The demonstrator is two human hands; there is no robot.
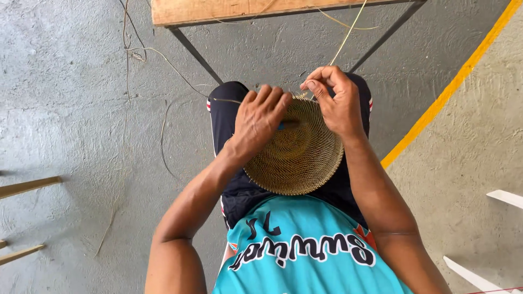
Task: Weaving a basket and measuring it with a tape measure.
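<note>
A round woven disc of tan coiled fibre rests on my lap, over dark shorts. My left hand lies on the disc's upper left part, fingers pressed down on it, with a small blue tool partly hidden under the fingers. My right hand pinches a thin pale fibre strand at the disc's far rim. The strand runs up and away toward the wooden board. A thin stick pokes out to the left from under my left hand.
A wooden board on dark metal legs stands ahead. Loose fibre strands lie on the grey concrete floor. A yellow painted line crosses at right. Wooden sticks show at left, white slats at right.
</note>
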